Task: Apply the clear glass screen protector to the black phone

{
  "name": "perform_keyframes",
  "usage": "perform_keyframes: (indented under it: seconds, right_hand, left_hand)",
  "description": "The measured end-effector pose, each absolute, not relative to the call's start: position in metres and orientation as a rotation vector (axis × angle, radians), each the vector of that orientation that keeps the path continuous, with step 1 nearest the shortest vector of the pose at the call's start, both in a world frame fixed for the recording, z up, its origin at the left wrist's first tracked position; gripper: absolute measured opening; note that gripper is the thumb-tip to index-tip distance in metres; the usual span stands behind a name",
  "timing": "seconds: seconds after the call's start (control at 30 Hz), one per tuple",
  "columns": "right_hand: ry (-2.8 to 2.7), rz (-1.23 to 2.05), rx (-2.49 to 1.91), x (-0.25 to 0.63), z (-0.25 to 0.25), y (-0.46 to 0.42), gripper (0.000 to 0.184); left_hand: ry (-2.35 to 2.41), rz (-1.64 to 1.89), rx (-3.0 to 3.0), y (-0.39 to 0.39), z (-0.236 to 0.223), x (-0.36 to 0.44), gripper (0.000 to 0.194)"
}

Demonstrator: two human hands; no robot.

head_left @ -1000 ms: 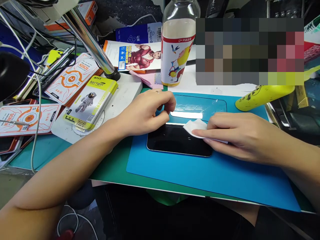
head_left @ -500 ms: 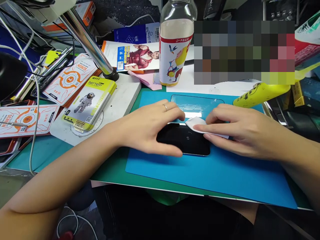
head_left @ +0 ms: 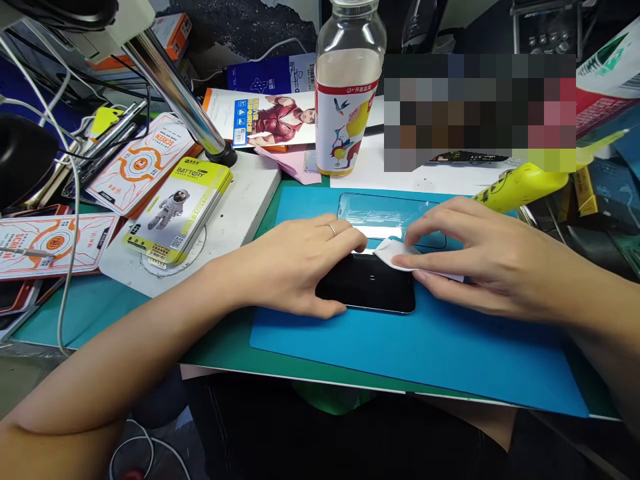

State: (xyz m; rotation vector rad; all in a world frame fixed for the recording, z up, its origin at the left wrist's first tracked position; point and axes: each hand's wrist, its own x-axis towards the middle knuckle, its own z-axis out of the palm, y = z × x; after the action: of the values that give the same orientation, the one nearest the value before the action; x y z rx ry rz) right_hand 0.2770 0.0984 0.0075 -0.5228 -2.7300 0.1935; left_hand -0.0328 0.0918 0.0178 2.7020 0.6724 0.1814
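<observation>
Left hand (head_left: 300, 263): closed about the left end of the phone (head_left: 370, 291), thumb at the near edge, fingers by the far one. Right hand (head_left: 485, 257): pinching a white cloth (head_left: 393, 257) at the far right part of the phone, with contact hard to make out. Lying flat on the blue mat (head_left: 400, 357), dark face up. Could swivel or skid there under hard pressure from the cloth, if held loosely at just one end. Could also pick up smudges from bare fingers, or lint from the cloth. Worth watching, too, the clear sheet (head_left: 380, 208) just beyond: easily nudged or marked by a stray knuckle, given so little room between
</observation>
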Motion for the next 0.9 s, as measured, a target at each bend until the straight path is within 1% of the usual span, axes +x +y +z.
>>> perform_keyframes:
  seconds: [0.17, 0.3, 0.47, 0.67, 0.9]
  right_hand:
    - [-2.729, 0.157, -0.547, 0.272, 0.005, 0.098, 0.026]
    - [-2.768, 0.238, -0.507, 0.27, 0.001, 0.097, 0.031]
    - [-2.726, 0.216, -0.547, 0.282, 0.007, 0.102, 0.026]
    - [-2.749, 0.312, -0.631, 0.288, 0.014, 0.101, 0.029]
    - [-2.763, 0.262, -0.525, 0.283, 0.011, 0.103, 0.026]
  left_hand:
    - [0.692, 0.179, 2.657, 0.093, 0.016, -0.032, 0.05]
    - [0.67, 0.196, 2.648, 0.095, 0.013, -0.033, 0.051]
    - [0.693, 0.197, 2.644, 0.095, 0.014, -0.033, 0.05]
    - [0.719, 0.199, 2.644, 0.094, 0.015, -0.032, 0.049]
    - [0.705, 0.215, 2.625, 0.096, 0.013, -0.032, 0.047]
